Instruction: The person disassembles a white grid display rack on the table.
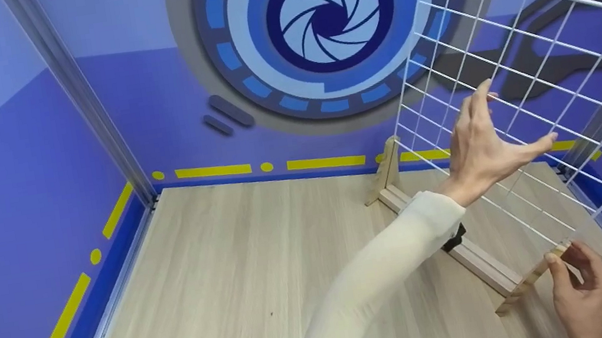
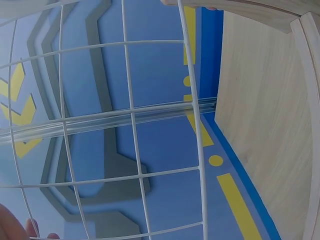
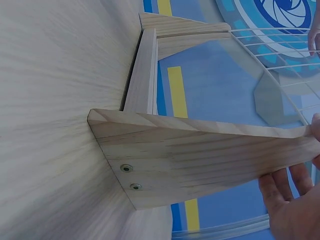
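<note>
A white wire grid panel (image 1: 538, 78) leans up and back from a wooden stand (image 1: 486, 266). The stand has a long bar and two end pieces. My left hand (image 1: 477, 148) is at the grid's near face with thumb and fingers spread wide; whether it presses the wires cannot be told. In the left wrist view its fingertips (image 2: 10, 225) show at the lower left corner by the wires. My right hand (image 1: 584, 285) pinches the raised tip of the stand's near wooden end piece (image 3: 200, 150), beside the grid's lower corner. Two screw heads (image 3: 126, 168) show on that piece.
The stand rests on a light wood-grain tabletop (image 1: 221, 276). Blue walls (image 1: 148, 102) with printed patterns rise at the back and sides. Metal corner posts (image 1: 82, 100) stand at the left and right. A small black item (image 1: 454, 237) sits at the stand's bar, partly behind my sleeve.
</note>
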Available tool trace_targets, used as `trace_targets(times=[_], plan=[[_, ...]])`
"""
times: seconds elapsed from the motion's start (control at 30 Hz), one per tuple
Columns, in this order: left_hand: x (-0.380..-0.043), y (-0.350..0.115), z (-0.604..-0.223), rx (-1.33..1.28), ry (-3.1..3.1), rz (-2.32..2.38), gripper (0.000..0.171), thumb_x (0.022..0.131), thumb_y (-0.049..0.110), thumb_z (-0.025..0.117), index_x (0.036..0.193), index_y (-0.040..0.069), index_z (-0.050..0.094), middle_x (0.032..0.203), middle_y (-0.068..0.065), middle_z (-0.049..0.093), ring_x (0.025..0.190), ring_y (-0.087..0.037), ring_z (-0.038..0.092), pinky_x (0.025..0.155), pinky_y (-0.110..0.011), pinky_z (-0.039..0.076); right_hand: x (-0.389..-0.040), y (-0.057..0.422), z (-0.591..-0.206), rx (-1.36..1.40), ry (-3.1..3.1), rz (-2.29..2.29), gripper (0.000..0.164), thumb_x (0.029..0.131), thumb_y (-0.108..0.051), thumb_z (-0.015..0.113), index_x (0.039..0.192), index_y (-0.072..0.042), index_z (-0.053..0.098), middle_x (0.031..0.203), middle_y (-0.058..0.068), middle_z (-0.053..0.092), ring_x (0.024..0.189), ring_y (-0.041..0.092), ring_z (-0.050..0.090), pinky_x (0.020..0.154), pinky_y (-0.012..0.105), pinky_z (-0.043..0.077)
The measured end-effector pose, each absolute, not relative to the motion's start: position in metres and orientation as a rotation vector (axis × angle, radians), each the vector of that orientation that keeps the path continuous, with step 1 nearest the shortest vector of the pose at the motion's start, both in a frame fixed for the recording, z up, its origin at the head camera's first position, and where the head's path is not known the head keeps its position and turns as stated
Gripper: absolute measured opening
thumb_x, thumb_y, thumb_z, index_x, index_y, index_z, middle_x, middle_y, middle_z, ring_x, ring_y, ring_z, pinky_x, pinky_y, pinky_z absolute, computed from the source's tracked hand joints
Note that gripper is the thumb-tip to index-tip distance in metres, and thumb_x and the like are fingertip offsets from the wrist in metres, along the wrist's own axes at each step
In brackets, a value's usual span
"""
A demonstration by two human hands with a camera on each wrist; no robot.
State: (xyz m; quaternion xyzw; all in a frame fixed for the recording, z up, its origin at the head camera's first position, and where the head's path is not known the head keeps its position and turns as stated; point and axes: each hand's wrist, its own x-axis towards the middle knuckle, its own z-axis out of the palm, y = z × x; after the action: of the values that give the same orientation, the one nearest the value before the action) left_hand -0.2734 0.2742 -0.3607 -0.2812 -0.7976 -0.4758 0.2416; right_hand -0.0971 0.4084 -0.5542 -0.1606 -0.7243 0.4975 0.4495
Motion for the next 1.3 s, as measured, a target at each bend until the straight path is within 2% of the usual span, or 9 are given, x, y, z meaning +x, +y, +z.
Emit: trace_targets(times=[0.3, 0.7, 0.9, 1.1, 1.3], plan=[[-0.272, 0.269, -0.357, -0.772, -2.196, -1.272, 0.117, 0.073, 0.064, 0.092, 0.162, 0.013, 0.036, 0.151, -0.001, 0.057, 0.126, -0.006, 0.060, 0.096, -0.007, 0.047, -0.100, 0.405, -0.556, -0.401, -1.799, 1.235, 0.048, 0.090, 0.018, 0.072, 0.137, 0.011, 0.063, 0.111, -0.016, 0.068, 0.104, 0.000, 0.069, 0.089, 0.007, 0.053], [-0.276, 0.258, -0.355, -0.734, -2.180, -1.284, 0.116, 0.073, 0.062, 0.093, 0.161, 0.012, 0.038, 0.144, -0.003, 0.060, 0.117, -0.006, 0.063, 0.089, -0.004, 0.047, -0.100, 0.404, -0.556, -0.451, -1.739, 1.290, 0.048, 0.089, 0.017, 0.072, 0.136, 0.011, 0.064, 0.111, -0.012, 0.071, 0.102, 0.002, 0.070, 0.088, 0.008, 0.054], [-0.280, 0.250, -0.353, -0.724, -2.152, -1.331, 0.115, 0.073, 0.058, 0.094, 0.161, 0.011, 0.037, 0.144, -0.002, 0.059, 0.121, -0.005, 0.062, 0.092, -0.005, 0.047, -0.099, 0.408, -0.555, -0.440, -1.696, 1.319, 0.048, 0.088, 0.020, 0.072, 0.134, 0.014, 0.064, 0.108, -0.011, 0.073, 0.101, 0.003, 0.071, 0.088, 0.009, 0.055], [-0.286, 0.239, -0.356, -0.702, -2.155, -1.324, 0.115, 0.073, 0.058, 0.094, 0.161, 0.011, 0.038, 0.144, -0.003, 0.060, 0.120, -0.005, 0.062, 0.092, -0.005, 0.047, -0.098, 0.408, -0.553, -0.460, -1.695, 1.310, 0.048, 0.088, 0.019, 0.073, 0.134, 0.013, 0.065, 0.107, -0.012, 0.072, 0.102, 0.004, 0.070, 0.088, 0.008, 0.055], [-0.295, 0.222, -0.358, -0.684, -2.145, -1.319, 0.117, 0.072, 0.056, 0.095, 0.161, 0.008, 0.038, 0.148, -0.006, 0.059, 0.125, -0.010, 0.063, 0.098, -0.009, 0.049, -0.101, 0.407, -0.554, -0.447, -1.695, 1.323, 0.047, 0.088, 0.018, 0.073, 0.134, 0.012, 0.065, 0.108, -0.010, 0.073, 0.102, 0.005, 0.071, 0.087, 0.009, 0.056]])
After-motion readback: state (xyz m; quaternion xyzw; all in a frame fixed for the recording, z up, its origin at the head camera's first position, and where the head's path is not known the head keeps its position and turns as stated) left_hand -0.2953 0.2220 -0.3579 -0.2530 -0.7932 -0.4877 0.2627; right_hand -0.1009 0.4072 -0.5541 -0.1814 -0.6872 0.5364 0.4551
